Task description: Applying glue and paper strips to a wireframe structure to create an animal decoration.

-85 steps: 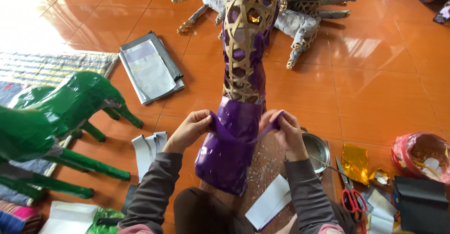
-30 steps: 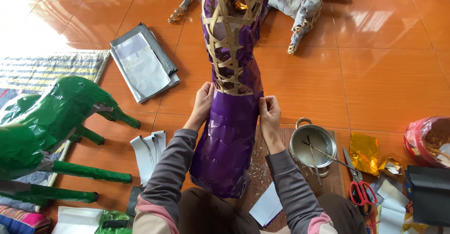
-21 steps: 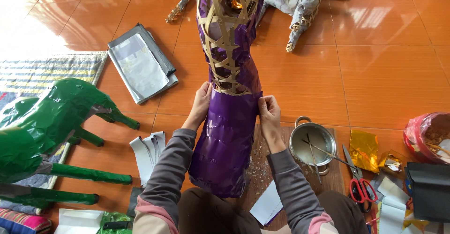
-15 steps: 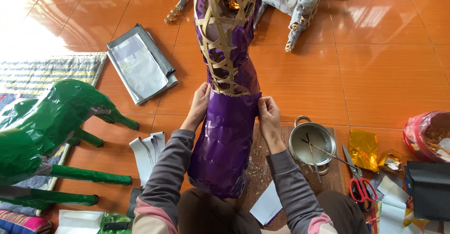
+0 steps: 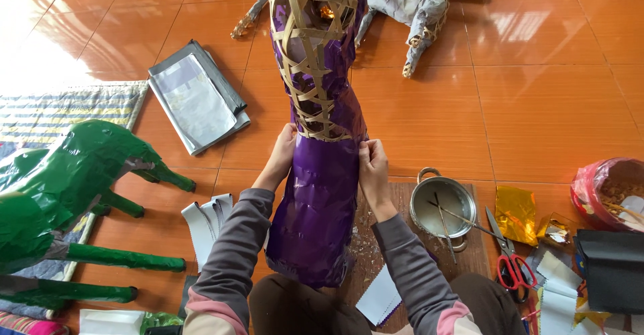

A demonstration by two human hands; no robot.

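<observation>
A tall woven bamboo frame (image 5: 314,53) stands in front of me, its lower half wrapped in shiny purple paper (image 5: 315,207). My left hand (image 5: 283,152) presses flat on the left side of the purple wrap, just below the bare weave. On the right side, my right hand (image 5: 373,168) pinches the upper edge of the purple paper. Both sleeves are grey with pink cuffs.
A green paper-covered animal figure (image 5: 60,194) lies at the left on a striped mat. A steel pot (image 5: 443,206) with sticks sits on a wooden board at the right, beside red-handled scissors (image 5: 510,261), gold foil (image 5: 515,206) and a red bag (image 5: 607,190). Grey sheets (image 5: 194,97) lie on the orange tiles. Another grey woven figure (image 5: 416,6) lies behind.
Both hands have slid up from the middle of the purple wrap to its top edge, smoothing it against the frame. The frame tilted slightly toward me.
</observation>
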